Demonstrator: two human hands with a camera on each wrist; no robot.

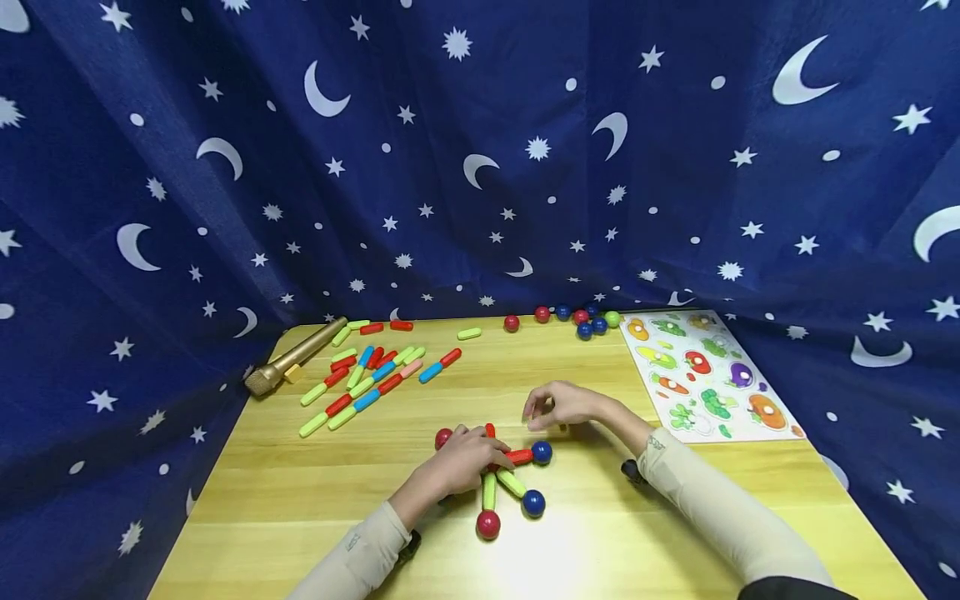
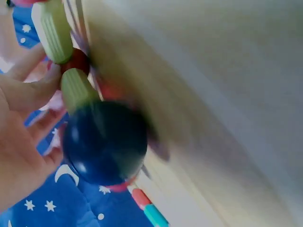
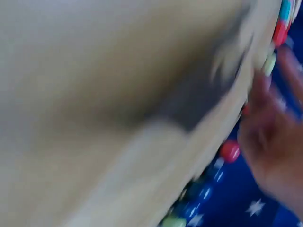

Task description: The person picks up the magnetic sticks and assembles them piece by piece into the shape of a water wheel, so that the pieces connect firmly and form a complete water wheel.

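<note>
On the near middle of the table lies a star-shaped construction of rods and balls. Red and yellow-green rods [image 1: 489, 492] spread from a red centre ball [image 2: 79, 62], with blue balls [image 1: 533, 503] and red balls [image 1: 488, 525] at their outer ends. My left hand [image 1: 459, 463] holds the construction at its centre, thumb and fingers about the hub, hiding part of it in the head view. To the right and a little farther back, my right hand [image 1: 564, 405] hovers over the table with loosely bent fingers, holding nothing. It looks blurred in the right wrist view.
Several loose rods [image 1: 367, 399], some joined in lines, lie at the back left beside a gold microphone [image 1: 303, 357]. Red, blue and green balls [image 1: 584, 331] sit along the far edge. A vegetable puzzle board [image 1: 705, 379] lies at the right, before a starry blue curtain [image 1: 480, 167].
</note>
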